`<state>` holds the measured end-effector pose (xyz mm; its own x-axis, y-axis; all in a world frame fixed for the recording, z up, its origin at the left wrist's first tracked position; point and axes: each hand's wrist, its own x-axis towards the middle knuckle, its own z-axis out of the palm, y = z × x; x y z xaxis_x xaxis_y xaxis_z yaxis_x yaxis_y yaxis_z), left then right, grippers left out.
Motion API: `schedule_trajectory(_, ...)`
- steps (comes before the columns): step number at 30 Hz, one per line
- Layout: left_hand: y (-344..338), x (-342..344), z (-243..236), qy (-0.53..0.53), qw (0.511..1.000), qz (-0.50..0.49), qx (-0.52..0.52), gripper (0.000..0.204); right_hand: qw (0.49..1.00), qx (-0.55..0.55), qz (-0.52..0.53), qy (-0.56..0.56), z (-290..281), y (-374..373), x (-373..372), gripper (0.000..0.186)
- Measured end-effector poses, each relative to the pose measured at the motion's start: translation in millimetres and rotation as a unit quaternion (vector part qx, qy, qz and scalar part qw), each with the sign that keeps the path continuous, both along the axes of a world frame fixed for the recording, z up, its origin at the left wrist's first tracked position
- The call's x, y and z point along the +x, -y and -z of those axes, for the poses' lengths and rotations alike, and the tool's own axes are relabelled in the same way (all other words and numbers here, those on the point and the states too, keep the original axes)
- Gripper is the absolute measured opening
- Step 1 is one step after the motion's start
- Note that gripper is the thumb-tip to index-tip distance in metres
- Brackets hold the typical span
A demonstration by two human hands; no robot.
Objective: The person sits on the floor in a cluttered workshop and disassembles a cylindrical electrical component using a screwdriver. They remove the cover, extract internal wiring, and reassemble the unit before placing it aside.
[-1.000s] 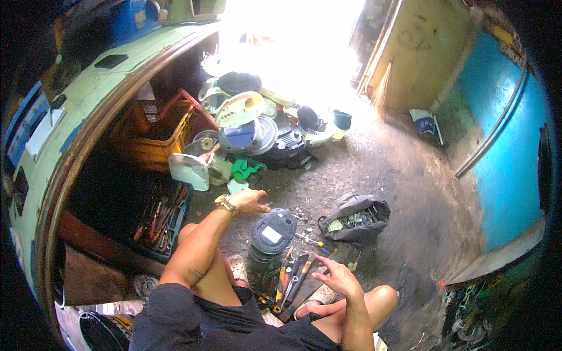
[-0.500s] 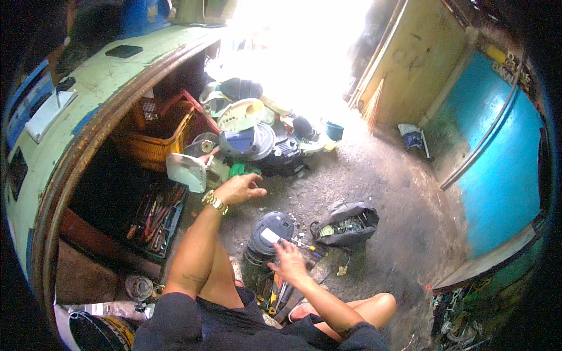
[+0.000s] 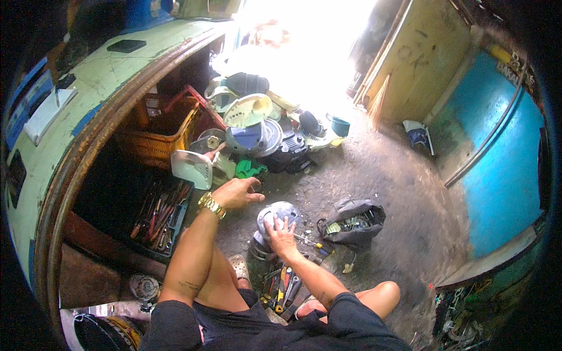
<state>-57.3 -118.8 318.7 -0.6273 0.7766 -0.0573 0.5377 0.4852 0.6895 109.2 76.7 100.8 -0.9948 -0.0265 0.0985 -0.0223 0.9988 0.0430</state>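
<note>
My right hand lies with spread fingers on top of a grey, dome-shaped housing. A darker ringed part shows beneath the housing, between my feet. My left hand hovers to the left of it and farther off, empty, its fingers loosely bent and apart; a gold watch is on that wrist. Just beyond my left hand lies a green cloth. Right of the housing, a screwdriver rests on the floor.
A dark open bag of small parts sits at the right. Hand tools lie between my feet. Ahead is a pile of fan parts. A tool tray and an orange crate stand under the green bench.
My right hand has come down onto the housing, whose top now looks paler and domed instead of dark and flat with a white label. The left hand has barely moved. The view shifted slightly.
</note>
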Motion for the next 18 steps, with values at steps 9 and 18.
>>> schedule_trajectory(9,23.5,-15.5,18.2,-0.063,0.995,-0.065,0.038,0.055,0.923,-0.254,0.289,-0.032,-83.5,-72.7,-41.5,0.079)
schedule_trajectory(18,-6.6,9.6,-8.0,-0.152,0.954,-0.200,0.164,0.100,0.727,-0.604,0.267,-0.189,-170.2,-72.6,-33.4,0.048)
